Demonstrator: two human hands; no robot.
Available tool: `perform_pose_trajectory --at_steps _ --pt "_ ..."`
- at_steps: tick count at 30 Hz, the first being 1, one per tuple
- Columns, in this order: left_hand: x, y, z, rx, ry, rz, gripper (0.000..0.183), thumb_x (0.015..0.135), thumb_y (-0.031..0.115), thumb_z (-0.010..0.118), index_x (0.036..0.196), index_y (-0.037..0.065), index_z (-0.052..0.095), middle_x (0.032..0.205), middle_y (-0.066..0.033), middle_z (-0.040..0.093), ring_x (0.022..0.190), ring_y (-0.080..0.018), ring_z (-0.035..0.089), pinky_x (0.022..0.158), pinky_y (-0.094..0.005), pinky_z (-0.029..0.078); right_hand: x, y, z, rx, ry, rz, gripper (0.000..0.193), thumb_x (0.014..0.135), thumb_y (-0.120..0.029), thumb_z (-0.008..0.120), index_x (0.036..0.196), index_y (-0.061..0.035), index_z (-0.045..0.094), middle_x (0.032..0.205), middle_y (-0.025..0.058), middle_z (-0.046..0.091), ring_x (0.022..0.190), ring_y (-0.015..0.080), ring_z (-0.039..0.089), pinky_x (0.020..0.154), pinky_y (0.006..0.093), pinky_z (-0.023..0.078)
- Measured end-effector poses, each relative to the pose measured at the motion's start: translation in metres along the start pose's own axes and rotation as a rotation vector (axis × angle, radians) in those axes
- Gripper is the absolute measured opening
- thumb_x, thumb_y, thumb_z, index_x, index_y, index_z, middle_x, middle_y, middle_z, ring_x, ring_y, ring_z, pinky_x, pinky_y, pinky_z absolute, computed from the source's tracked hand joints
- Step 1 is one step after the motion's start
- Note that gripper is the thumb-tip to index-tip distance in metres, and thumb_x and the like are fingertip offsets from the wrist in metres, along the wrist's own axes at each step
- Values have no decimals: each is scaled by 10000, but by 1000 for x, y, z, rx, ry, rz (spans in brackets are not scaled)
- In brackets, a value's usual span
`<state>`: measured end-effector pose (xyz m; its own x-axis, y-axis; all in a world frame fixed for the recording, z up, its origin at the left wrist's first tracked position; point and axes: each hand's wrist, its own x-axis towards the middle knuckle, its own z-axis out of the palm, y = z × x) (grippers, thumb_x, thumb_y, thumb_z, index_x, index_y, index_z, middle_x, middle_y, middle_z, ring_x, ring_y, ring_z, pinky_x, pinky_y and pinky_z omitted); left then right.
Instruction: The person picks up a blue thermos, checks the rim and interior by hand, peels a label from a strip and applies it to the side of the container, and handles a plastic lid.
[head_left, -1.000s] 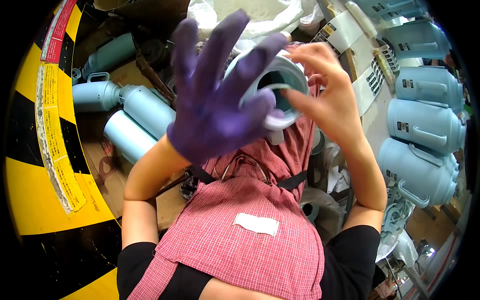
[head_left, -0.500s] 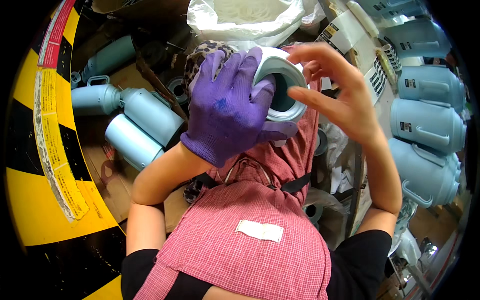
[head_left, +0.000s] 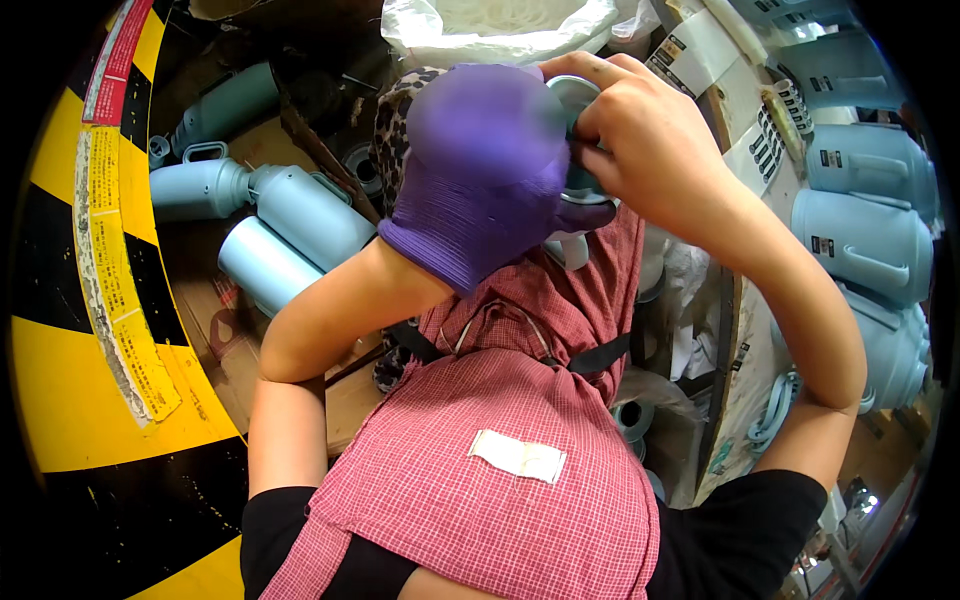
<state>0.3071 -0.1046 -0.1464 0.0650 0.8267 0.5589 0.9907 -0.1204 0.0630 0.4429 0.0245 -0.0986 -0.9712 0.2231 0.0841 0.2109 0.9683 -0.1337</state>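
Over my lap, a light blue jug point(head_left: 574, 92) is held with its round mouth toward me. My left hand point(head_left: 480, 190), in a purple knitted glove, is wrapped around the jug's left side and hides much of it; the back of the glove is blurred. My bare right hand point(head_left: 640, 140) grips the far right of the rim, its fingers bent in toward the opening. Whether those fingers also hold something small inside the mouth is hidden. Below the rim a pale, stubby part point(head_left: 574, 252) sticks out toward my apron point(head_left: 510, 400).
Several light blue jugs point(head_left: 855, 240) stand along the bench at right. At left, more blue bodies point(head_left: 265, 265) lie on cardboard point(head_left: 215, 330) beside a yellow-and-black striped panel point(head_left: 60, 380). A white plastic-lined container point(head_left: 440, 40) sits beyond my knees.
My right hand has moved left and closed on the jug's rim. My left hand has turned and shifted a little, covering more of the jug. The view has tilted slightly.
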Motion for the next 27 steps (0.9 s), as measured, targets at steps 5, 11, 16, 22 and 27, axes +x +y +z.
perform_pose_trajectory --at_steps 5,11,16,22,27 --pt "-9 -5 -1 -458 76 -103 458 693 466 836 750 60 630 1283 -253 605 1099 -374 642 896 -441 518 -19 16 -8 517 -16 -123 219 875 -215 720 905 -3 766 1415 223 560 1235 395 525 1101 434 360" --pt "-3 -14 -11 -767 90 -181 405 650 260 920 798 65 597 1343 -243 572 1171 -421 600 961 -444 485 -25 19 -1 865 188 -134 174 939 -154 695 1062 -67 781 1417 218 568 1224 313 597 1050 387 425" --pt "5 -73 -82 -1896 113 -936 433 886 422 741 987 17 624 1424 -286 516 1273 -323 562 1070 -447 450 -38 110 38 467 693 276 166 957 -125 660 1072 -60 760 1108 70 733 1097 222 622 999 365 451" --pt "57 -140 2 -1230 -398 -981 416 1046 322 497 1317 20 586 1235 -198 643 1115 -310 642 993 -364 497 -10 322 116 -109 776 595 393 888 -334 739 1228 -147 682 1355 92 563 1259 335 472 1072 441 378" --pt "90 -94 107 -91 -518 -145 471 923 374 653 1343 167 604 1510 -217 432 1427 -438 340 1180 -520 252 -49 489 56 -29 274 659 418 879 -298 736 1230 -79 675 1266 104 649 1160 262 571 994 379 438"
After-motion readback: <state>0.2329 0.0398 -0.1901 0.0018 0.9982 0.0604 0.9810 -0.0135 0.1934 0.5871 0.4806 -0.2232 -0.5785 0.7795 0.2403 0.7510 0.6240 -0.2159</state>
